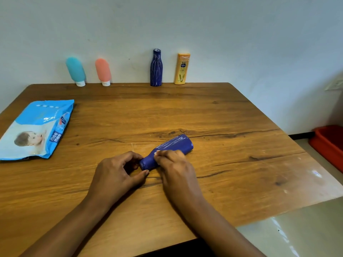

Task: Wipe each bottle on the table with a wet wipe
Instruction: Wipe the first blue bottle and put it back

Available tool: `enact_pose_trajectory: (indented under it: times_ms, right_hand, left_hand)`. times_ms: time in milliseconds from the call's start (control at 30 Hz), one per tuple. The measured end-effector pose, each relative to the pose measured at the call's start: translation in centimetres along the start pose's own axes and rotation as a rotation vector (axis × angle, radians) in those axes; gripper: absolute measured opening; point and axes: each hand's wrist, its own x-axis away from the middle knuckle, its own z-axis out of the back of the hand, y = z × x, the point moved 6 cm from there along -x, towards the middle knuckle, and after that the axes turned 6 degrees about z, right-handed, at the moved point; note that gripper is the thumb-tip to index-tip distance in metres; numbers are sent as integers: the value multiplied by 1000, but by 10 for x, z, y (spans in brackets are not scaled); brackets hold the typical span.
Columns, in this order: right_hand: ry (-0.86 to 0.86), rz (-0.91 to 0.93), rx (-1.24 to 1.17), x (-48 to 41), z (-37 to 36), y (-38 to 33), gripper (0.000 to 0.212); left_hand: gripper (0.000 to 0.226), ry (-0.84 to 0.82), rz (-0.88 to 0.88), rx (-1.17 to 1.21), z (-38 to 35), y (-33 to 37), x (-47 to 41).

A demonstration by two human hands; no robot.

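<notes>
Hands meet on the lying bottle (172, 147), which rests on its side on the table (222, 117), cap end toward you. Your left hand (118, 173) curls thumb and fingers round that cap end. Your right hand (174, 169) curls over the neck, clamping a wipe (156, 153) of which only a white scrap shows. Well behind the lying bottle stand a teal tube (75, 70), pink tube (103, 70), upright blue bottle (156, 69) and yellow bottle (182, 69). Left of it lies the wipes pack (37, 128); far right, a red tub (328, 143).
</notes>
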Motion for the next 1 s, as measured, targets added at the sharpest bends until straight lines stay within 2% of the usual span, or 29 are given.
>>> enact_pose_trajectory:
  times_ms: [133, 300, 433, 500, 533, 633, 700, 833, 900, 933, 1000]
  right_hand:
    - [-70, 54, 16, -4, -3, -5, 35]
    - [54, -211, 35, -10, 25, 52, 28]
    - [-24, 6, 34, -5, 1, -3, 33]
    - [-56, 43, -16, -1, -3, -6, 34]
    - [-28, 10, -21, -4, 2, 5, 33]
    - [68, -246, 11, -14, 24, 55, 29]
    - [107, -295, 15, -15, 28, 63, 28]
    - [-29, -4, 1, -11, 1, -3, 33]
    - [-77, 91, -7, -9, -5, -14, 37]
    - [-63, 72, -6, -10, -3, -6, 37]
    - [4, -83, 8, -16, 9, 27, 34]
  left_hand:
    - [37, 3, -51, -25, 0, 4, 2]
    - [42, 19, -99, -33, 0, 7, 0]
    - [42, 13, -112, -40, 1, 7, 0]
    - [41, 15, -120, -38, 1, 8, 1]
    - [42, 15, -129, -36, 1, 9, 1]
    - [42, 10, -143, -27, 1, 9, 1]
    - [41, 1, -157, -30, 0, 9, 1]
    - [33, 9, -199, -94, -1, 12, 3]
    - [32, 18, -213, -113, -1, 13, 4]
    - [30, 24, -221, -108, 0, 13, 4]
    - [30, 31, -236, -87, 1, 14, 5]
